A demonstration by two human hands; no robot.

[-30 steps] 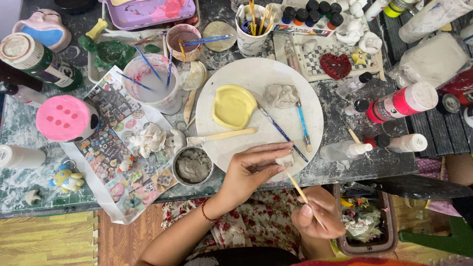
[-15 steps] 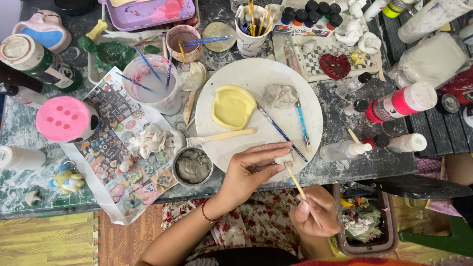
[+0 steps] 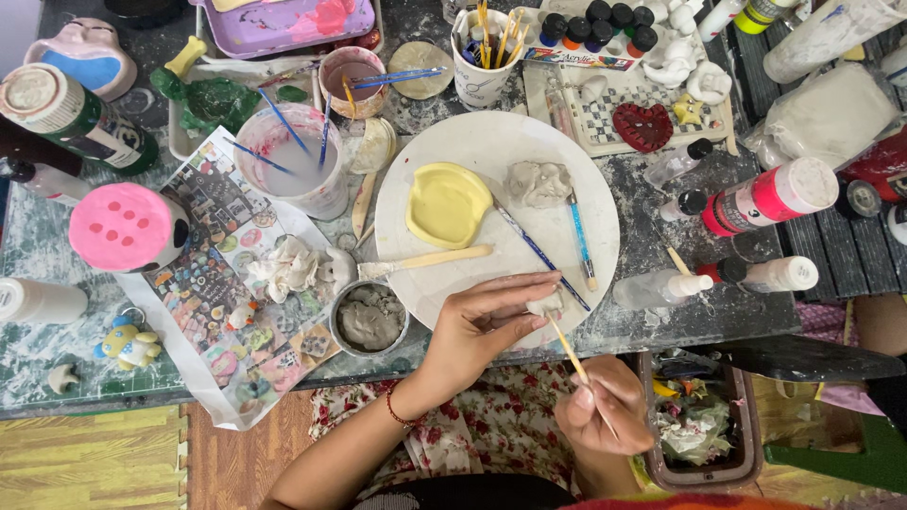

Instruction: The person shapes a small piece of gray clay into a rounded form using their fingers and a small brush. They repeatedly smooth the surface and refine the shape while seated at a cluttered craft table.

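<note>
My left hand (image 3: 482, 326) pinches a small lump of pale clay (image 3: 545, 304) at the near edge of a round white board (image 3: 510, 151). My right hand (image 3: 605, 411) grips a thin wooden stick (image 3: 567, 348) whose tip touches the clay lump from below. On the board lie a yellow clay dish (image 3: 446, 203), a grey clay lump (image 3: 539, 182), a wooden spatula (image 3: 435, 261) and two thin brushes (image 3: 578, 241).
A small cup of grey clay slip (image 3: 369, 318) stands left of my left hand. Water cups with brushes (image 3: 288, 161), a pink round pot (image 3: 128, 227), paint bottles (image 3: 765, 194), a printed picture sheet (image 3: 217, 274) and a bin (image 3: 704, 434) crowd the table.
My right hand has shifted the wooden stick slightly against the clay lump. My left hand stays in place on the lump.
</note>
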